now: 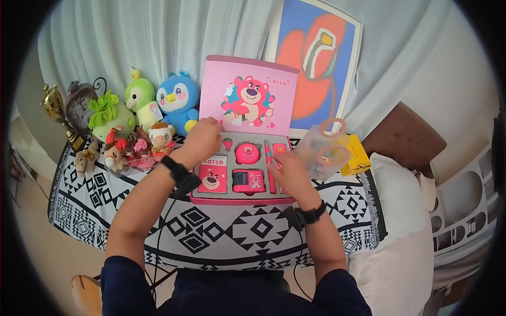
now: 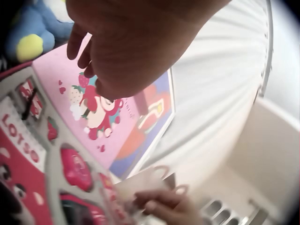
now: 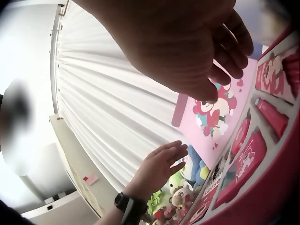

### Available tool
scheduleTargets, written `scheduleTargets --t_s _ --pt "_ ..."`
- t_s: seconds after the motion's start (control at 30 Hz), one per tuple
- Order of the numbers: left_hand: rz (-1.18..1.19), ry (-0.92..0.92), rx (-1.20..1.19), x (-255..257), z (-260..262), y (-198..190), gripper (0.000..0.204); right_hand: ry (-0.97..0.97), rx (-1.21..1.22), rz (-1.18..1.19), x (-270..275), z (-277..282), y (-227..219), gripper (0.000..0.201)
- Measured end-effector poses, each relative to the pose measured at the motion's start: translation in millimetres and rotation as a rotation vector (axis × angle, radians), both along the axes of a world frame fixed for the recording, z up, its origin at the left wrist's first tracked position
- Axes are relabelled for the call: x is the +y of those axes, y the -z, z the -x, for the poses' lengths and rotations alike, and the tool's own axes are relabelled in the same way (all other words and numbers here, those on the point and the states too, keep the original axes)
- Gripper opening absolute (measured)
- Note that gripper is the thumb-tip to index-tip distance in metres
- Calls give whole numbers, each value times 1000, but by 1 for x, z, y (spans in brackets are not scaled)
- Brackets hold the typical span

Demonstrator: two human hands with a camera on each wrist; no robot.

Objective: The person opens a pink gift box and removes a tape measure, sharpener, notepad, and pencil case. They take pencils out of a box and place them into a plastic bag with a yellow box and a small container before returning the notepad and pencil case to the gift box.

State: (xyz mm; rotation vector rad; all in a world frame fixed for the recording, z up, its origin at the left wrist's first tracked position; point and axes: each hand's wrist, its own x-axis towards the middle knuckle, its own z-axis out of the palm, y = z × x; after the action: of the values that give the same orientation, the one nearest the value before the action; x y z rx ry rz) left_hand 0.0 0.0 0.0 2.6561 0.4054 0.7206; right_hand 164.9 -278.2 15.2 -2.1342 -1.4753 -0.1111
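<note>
An open pink gift box (image 1: 245, 201) shows its bear-printed lid (image 1: 216, 84) standing upright at the back. Its grey insert holds a LOTSO notepad (image 1: 213, 181), a round pink item (image 1: 247, 153), a pink item with a dark window (image 1: 248, 181), a strawberry piece (image 1: 227, 143) and a slim pink pen-like item (image 1: 269, 167). The left hand (image 1: 204, 141) hovers by the box's back left corner, fingers loosely bent and nothing visible in them. Over the right side of the insert, the right hand (image 1: 291, 173) is spread, partly covering items there; whether it touches them cannot be told.
Plush toys, including a blue one (image 1: 179, 100) and a green one (image 1: 140, 95), stand left of the box beside a gold trophy (image 1: 55, 108). To the right are a clear bag (image 1: 316, 152) and a yellow box (image 1: 357, 154). A framed picture (image 1: 295, 63) leans behind.
</note>
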Motion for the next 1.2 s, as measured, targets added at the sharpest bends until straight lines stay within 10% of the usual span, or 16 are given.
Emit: scheduleTargets --t_s 0.63,0.93,1.2 --pt "-291 81 529 0 -65 17 22 73 -28 624 121 -3 4 87" --pt "-464 100 233 0 -57 46 19 188 -237 303 112 16 35 65" --pt "-268 35 240 12 -55 43 23 191 148 110 98 7 25 76"
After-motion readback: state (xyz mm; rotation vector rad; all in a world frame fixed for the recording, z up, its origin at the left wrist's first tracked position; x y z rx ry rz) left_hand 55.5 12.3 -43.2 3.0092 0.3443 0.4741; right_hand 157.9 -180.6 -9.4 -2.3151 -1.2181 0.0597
